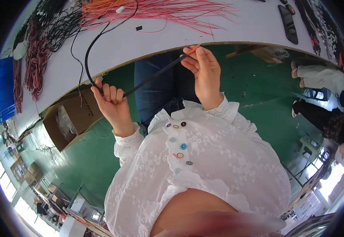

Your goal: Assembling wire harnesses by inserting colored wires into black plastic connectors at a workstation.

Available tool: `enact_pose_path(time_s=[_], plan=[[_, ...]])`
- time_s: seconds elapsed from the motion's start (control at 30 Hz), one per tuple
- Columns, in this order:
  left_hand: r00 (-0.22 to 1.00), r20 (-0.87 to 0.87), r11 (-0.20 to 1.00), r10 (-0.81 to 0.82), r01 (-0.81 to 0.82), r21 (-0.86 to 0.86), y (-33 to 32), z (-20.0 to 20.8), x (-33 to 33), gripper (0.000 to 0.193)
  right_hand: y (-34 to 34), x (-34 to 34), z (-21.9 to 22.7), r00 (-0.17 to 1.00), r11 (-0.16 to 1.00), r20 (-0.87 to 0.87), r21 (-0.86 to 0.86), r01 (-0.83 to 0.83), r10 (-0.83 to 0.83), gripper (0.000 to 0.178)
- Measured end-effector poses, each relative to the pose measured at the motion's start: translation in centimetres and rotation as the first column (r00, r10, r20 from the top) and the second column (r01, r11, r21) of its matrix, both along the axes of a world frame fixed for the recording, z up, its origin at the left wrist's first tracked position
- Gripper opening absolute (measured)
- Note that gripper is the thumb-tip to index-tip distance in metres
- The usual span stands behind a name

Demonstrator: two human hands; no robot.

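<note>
A long black cable or sleeve (155,75) stretches between my two hands in front of the table edge. My left hand (112,103) is closed around it, and from there it loops up over the white tabletop. The fingers of my right hand (206,73) pinch its other end, where short orange wire ends (194,49) stick out past the fingertips. Whether the orange wires run through the whole black length is hidden. Close beyond the loop, a bundle of thin red and pink wires (168,16) lies spread on the table.
Bundles of black wires (63,33) and dark red wires (36,63) lie on the table's left. A phone-like black object (287,23) is at the far right. Below the left edge stands an open cardboard box (75,118). Other people (322,104) are at the right.
</note>
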State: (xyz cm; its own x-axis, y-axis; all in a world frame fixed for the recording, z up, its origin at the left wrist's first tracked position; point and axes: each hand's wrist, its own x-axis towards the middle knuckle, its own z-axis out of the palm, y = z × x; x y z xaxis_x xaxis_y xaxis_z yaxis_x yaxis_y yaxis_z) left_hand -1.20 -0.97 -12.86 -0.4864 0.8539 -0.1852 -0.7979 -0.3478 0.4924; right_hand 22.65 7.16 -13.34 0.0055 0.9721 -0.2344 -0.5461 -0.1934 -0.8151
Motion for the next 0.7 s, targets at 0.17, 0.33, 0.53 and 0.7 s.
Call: enact_pose_path(time_s=[0.17, 0.33, 0.53, 0.7], plan=[[0.999, 0.039, 1.000, -0.025, 0.025, 0.006, -0.4, -1.5, -0.5, 0.028, 0.1, 0.0, -0.3, 1.000, 1.000, -0.028, -0.008, 0.006, -0.007, 0.027], [0.998, -0.042, 0.996, -0.048, 0.045, -0.078, -0.7, -1.3, -1.0, 0.027, 0.1, 0.0, -0.6, 0.999, 0.999, -0.026, 0.019, 0.028, -0.028, 0.024], [-0.445, -0.895, 0.749, 0.045, -0.578, 0.325, 1.6, 4.3, 5.6, 0.044, 0.3, 1.3, 2.0, 0.999, 0.999, 0.032, 0.032, 0.007, -0.009, 0.026], [-0.767, -0.629, 0.916, -0.125, -0.334, 0.224, 5.1, 7.4, 10.7, 0.034, 0.4, 2.7, 3.6, 0.998, 0.993, 0.029, 0.114, 0.044, -0.048, 0.026]])
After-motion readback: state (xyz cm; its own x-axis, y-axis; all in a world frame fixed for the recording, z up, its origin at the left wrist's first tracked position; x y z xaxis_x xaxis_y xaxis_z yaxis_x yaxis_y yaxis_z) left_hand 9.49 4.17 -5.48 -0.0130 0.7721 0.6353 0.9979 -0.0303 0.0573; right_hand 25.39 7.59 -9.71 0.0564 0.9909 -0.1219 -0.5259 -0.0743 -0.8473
